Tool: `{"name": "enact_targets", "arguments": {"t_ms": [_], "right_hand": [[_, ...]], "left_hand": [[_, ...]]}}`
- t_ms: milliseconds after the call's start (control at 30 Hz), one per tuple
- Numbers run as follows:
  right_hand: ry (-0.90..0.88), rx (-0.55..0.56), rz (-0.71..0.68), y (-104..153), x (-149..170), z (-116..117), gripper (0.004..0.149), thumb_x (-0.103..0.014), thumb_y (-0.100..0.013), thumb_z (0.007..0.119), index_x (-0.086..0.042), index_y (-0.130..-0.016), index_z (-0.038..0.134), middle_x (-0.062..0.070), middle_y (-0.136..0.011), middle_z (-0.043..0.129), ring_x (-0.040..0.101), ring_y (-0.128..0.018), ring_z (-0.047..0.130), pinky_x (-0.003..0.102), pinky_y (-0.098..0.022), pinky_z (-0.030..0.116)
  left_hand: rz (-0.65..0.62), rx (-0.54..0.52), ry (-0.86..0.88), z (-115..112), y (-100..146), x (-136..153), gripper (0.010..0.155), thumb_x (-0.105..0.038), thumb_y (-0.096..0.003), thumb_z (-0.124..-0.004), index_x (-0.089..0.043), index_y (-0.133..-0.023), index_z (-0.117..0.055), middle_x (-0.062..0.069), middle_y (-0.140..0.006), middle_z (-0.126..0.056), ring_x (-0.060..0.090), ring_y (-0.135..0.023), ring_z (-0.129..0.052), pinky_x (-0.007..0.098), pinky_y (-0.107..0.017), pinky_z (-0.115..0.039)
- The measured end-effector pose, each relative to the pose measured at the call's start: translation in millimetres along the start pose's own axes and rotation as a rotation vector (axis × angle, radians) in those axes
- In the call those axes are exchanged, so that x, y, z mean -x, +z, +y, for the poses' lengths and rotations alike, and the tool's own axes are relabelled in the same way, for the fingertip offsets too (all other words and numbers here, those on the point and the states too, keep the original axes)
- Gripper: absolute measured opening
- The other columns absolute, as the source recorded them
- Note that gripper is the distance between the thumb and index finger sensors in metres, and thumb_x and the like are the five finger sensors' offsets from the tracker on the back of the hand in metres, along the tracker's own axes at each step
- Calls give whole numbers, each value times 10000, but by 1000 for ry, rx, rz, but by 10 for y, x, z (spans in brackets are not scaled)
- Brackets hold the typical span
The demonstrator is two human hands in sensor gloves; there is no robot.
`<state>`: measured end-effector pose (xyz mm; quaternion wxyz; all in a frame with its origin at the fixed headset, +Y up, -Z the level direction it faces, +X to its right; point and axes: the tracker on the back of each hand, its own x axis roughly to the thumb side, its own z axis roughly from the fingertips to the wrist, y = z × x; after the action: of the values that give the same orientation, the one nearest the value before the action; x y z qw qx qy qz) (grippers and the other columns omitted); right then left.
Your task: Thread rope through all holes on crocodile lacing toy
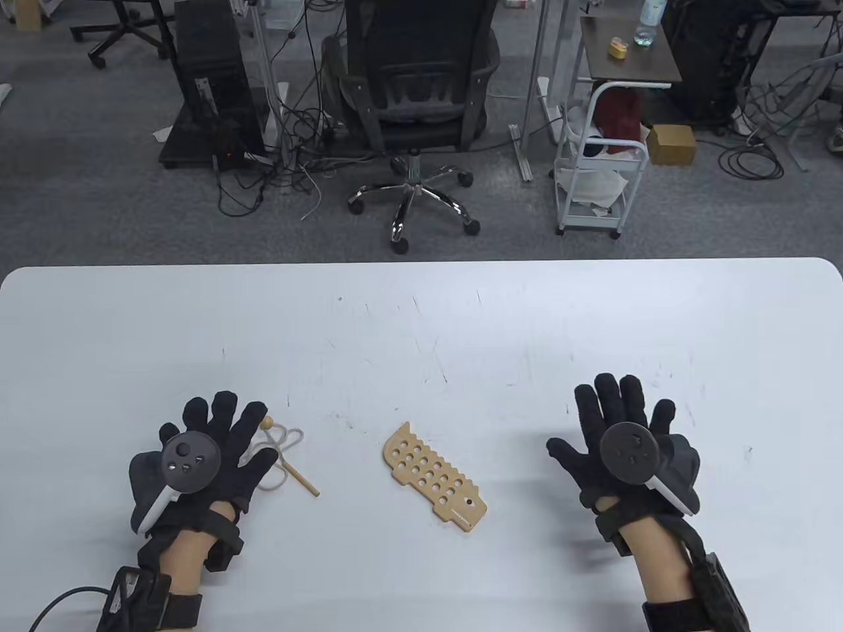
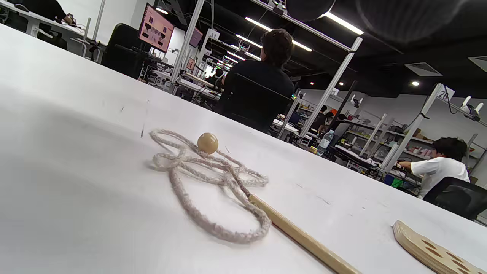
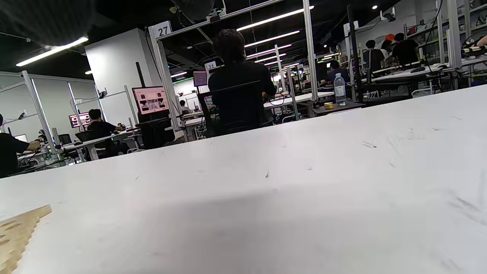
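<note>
Wooden crocodile board (image 1: 435, 479) lay flat at lower centre of the table view, between the two hands and touched by neither; every visible hole was unthreaded. Rope (image 2: 207, 182) lay in loose overlapping loops at lower left, with a round bead (image 2: 207, 143) at one end and a wooden needle (image 1: 299, 479) at the other.

Risks, as judged from this layout:
- Loops crossed one another, so pulling the needle away quickly could tighten them into a knot.
- Needle was thin and lay flat on the bench (image 1: 421, 316), so gloved fingertips could slip off it or roll it away.
- Board was unrestrained and could slide when the needle was pushed into a hole unless the other hand steadied it.

Left hand (image 1: 201, 457) rested palm down at lower left, fingers spread apart, partly covering the rope but gripping nothing. Right hand (image 1: 622, 444) rested palm down at lower right, fingers spread, holding nothing, well apart from the board.
</note>
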<state>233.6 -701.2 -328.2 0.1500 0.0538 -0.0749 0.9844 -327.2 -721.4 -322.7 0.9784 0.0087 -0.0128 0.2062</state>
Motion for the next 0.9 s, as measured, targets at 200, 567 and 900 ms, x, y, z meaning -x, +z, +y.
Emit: {"name": "enact_targets", "arguments": {"t_ms": [200, 567, 900], "right_hand": [[-4, -13, -12, -3, -30, 10, 860, -689, -450, 692, -240, -1098, 347, 61, -1185, 184, 399, -1051, 42, 653, -595, -7], [10, -18, -22, 14, -68, 15, 865, -692, -446, 692, -240, -1098, 349, 65, -1185, 191, 401, -1052, 49, 654, -598, -1], [39, -54, -21, -12, -112, 86, 861, -686, -446, 697, -241, -1098, 352, 69, -1186, 190, 400, -1055, 51, 654, -606, 1]], "left_hand": [[2, -14, 26, 23, 19, 24, 730, -691, -390, -707, -562, -1060, -449, -117, -1204, -237, 342, -1133, -138, 649, -744, -98], [-38, -41, 4, 137, 88, -78, 734, -696, -391, -702, -566, -1062, -435, -120, -1206, -221, 341, -1134, -104, 649, -743, -89], [-57, -40, 6, 158, 113, -123, 737, -695, -392, -702, -563, -1065, -434, -116, -1207, -221, 342, -1132, -135, 649, -743, -89]]}}
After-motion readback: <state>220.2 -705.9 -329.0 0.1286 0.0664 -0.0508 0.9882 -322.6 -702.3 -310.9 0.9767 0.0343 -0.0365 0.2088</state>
